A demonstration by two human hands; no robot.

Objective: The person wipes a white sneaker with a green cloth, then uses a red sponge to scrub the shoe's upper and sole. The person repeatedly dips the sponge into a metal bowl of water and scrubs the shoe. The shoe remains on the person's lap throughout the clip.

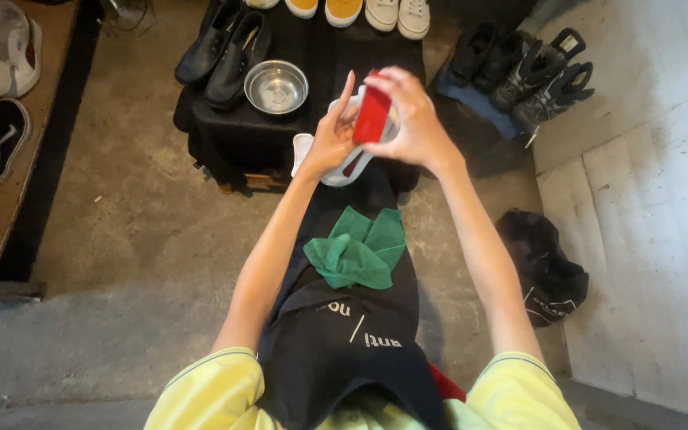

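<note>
While the person sits with a dark apron over the lap, both hands are raised above the near edge of a low table covered with black cloth (240, 135). The left hand (330, 143) is closed around a white shoe (344, 163), holding it from the side with the index finger stretched upward. The right hand (412, 119) grips a flat red rectangular object (373, 115), perhaps a brush or block, and presses it against the upper part of the shoe. A crumpled green cloth (357, 248) lies on the apron, well below the hands. On the table, just left of the hands, stands a round shiny metal bowl (276, 86), and a pair of black leather shoes (224, 48) lies beside it. Yellow and white sneakers (360, 12) are lined at the far edge. Black boots (523, 72) rest on the floor to the right, and a black bag (547, 267) lies near the right forearm.
</note>
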